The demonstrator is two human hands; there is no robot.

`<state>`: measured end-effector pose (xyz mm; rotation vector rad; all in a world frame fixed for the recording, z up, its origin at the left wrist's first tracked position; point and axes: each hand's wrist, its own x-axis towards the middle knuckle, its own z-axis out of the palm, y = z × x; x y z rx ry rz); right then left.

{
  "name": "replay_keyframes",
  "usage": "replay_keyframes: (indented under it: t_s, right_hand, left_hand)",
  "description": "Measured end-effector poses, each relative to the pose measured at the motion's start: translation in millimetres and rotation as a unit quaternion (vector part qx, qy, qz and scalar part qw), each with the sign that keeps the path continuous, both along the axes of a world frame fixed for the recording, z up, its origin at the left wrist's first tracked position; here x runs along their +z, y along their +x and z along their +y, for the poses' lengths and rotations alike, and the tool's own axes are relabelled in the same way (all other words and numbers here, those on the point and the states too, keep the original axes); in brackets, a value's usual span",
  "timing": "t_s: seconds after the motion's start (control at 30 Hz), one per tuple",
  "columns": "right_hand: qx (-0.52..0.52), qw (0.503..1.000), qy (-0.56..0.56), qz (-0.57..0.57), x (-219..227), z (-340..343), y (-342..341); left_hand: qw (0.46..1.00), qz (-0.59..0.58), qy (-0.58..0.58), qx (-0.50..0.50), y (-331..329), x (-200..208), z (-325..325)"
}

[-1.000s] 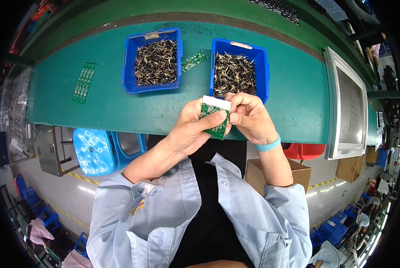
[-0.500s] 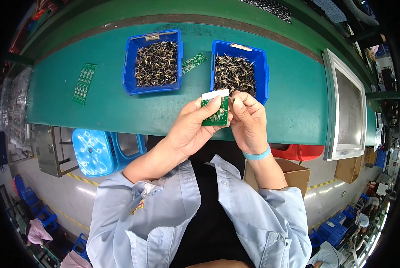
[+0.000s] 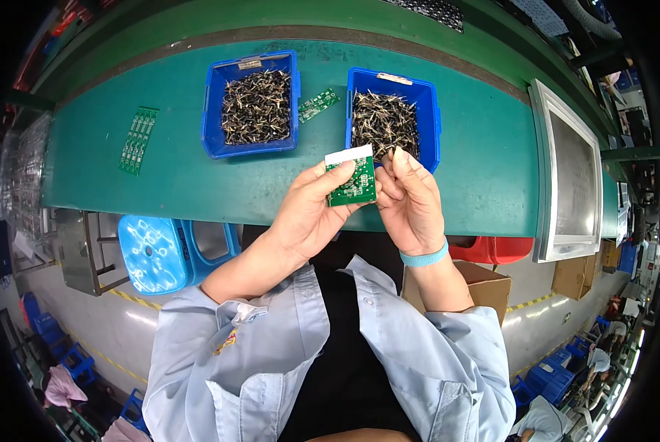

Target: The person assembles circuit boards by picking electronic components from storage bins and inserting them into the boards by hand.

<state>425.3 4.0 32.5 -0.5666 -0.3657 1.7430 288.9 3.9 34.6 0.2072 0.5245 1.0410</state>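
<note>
My left hand point(image 3: 311, 202) grips a small green circuit board point(image 3: 355, 186) with a white strip along its far edge, the thumb lying over its face. Just right of the board, my right hand point(image 3: 412, 195) is closed in a pinch, its lower fingers close to the board's edge. Whatever sits between those fingertips is too small to make out. Beyond them stands a blue bin point(image 3: 429, 121) full of small dark components with thin metal leads point(image 3: 385, 121). A second blue bin point(image 3: 212, 118), to the left, holds similar parts point(image 3: 256, 107).
Another green board point(image 3: 318, 105) lies between the bins, and a longer one point(image 3: 138, 140) at the far left of the green tabletop point(image 3: 175, 184). A metal-framed panel point(image 3: 569, 173) stands at the right edge. Below are a blue stool point(image 3: 153, 250), a red stool point(image 3: 492, 249) and a cardboard box point(image 3: 484, 283).
The board has shifted slightly left and tilted in my left hand. My right fingertips have moved a little away from its edge, toward the right bin.
</note>
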Motion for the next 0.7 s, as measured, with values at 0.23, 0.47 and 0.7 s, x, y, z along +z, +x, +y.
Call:
replay_keyframes:
  t_s: [0.23,0.47,0.7]
  right_hand:
    - [0.030,0.984,0.048,-0.169,2.7,-2.7,1.2]
    - [0.020,0.961,0.084,-0.262,-0.3,-1.7,-1.9]
    - [0.009,0.957,0.144,-0.251,-7.9,-1.6,-8.8]
  left_hand:
    - [0.999,0.020,0.025,0.012,-1.8,4.0,1.2]
    - [0.999,0.017,0.015,0.025,-1.6,0.5,0.6]
    - [0.997,0.058,0.036,0.023,-1.7,-4.1,-0.5]
